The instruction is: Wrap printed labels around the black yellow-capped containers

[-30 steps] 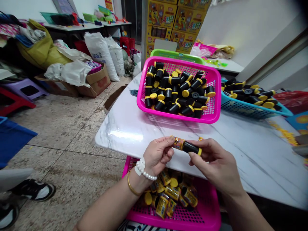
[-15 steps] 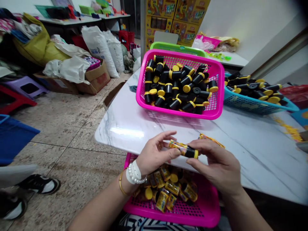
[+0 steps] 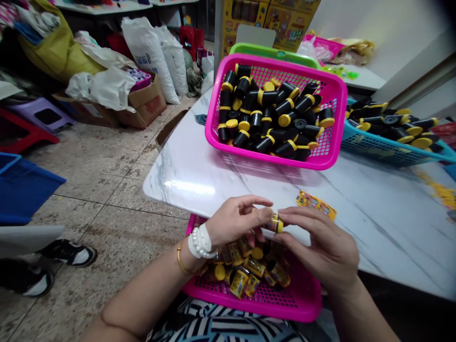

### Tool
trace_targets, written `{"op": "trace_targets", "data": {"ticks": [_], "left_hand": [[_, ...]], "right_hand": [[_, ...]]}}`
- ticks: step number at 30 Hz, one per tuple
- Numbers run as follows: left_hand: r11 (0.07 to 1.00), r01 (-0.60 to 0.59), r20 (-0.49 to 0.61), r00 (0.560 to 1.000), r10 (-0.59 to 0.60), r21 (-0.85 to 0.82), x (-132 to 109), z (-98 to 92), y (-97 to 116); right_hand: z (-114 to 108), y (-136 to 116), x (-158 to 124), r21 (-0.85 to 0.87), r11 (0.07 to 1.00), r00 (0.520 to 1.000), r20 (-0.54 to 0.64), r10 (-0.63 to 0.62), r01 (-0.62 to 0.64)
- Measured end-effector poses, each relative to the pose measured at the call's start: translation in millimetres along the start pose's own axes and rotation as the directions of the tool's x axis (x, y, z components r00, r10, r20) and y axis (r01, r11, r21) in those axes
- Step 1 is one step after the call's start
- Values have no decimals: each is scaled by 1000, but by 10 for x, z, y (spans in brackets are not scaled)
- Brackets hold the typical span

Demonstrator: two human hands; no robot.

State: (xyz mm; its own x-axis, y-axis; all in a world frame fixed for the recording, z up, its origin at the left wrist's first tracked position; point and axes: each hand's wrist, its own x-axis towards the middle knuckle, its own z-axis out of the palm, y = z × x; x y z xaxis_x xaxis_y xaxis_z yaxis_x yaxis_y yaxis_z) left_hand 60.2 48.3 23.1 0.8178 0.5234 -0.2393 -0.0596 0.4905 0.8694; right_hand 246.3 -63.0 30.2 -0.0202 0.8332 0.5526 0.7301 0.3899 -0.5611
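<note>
Between my two hands, above the table's front edge, is a small black canister (image 3: 275, 223) with a yellow lid and a printed yellow sleeve round it. My left hand (image 3: 240, 219) closes over its left end, thumb on top, hiding much of it. The fingertips of my right hand (image 3: 318, 242) pinch the yellow-lidded end. Below, a pink basket (image 3: 295, 311) on my lap holds several canisters in yellow printed sleeves (image 3: 254, 267). Flat printed yellow sleeves (image 3: 316, 204) lie on the table just beyond my right hand.
A larger pink basket (image 3: 274, 159) full of black canisters with yellow lids stands on the white marbled table (image 3: 185, 175). Behind it shows a green basket (image 3: 274, 52); to the right, a blue basket (image 3: 388, 152) holds more canisters. A blue bin (image 3: 28, 190) and another person's shoe (image 3: 71, 251) are at left.
The printed sleeve now covers the canister's black body up to near the yellow lid. My left hand has moved right along it, over the sleeve. The view has tilted slightly downward.
</note>
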Motion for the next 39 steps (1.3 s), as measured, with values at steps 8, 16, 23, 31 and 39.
{"op": "trace_targets", "data": {"ticks": [8, 16, 23, 31, 39], "left_hand": [[882, -254, -152, 930, 336, 396, -87, 71, -50], [968, -136, -118, 979, 163, 210, -16, 57, -43], [976, -109, -131, 982, 135, 187, -27, 64, -60], [996, 86, -114, 990, -86, -6, -147, 156, -182], [917, 101, -16, 993, -116, -386, -245, 227, -520]], "right_hand": [[232, -19, -33, 310, 908, 954, -19, 301, -280], [275, 39, -71, 278, 928, 943, -151, 296, -247], [384, -37, -38, 597, 551, 753, 143, 643, -584], [183, -10, -162, 528, 764, 922, 112, 371, -371], [200, -105, -289, 425, 869, 964, 35, 265, -254]]}}
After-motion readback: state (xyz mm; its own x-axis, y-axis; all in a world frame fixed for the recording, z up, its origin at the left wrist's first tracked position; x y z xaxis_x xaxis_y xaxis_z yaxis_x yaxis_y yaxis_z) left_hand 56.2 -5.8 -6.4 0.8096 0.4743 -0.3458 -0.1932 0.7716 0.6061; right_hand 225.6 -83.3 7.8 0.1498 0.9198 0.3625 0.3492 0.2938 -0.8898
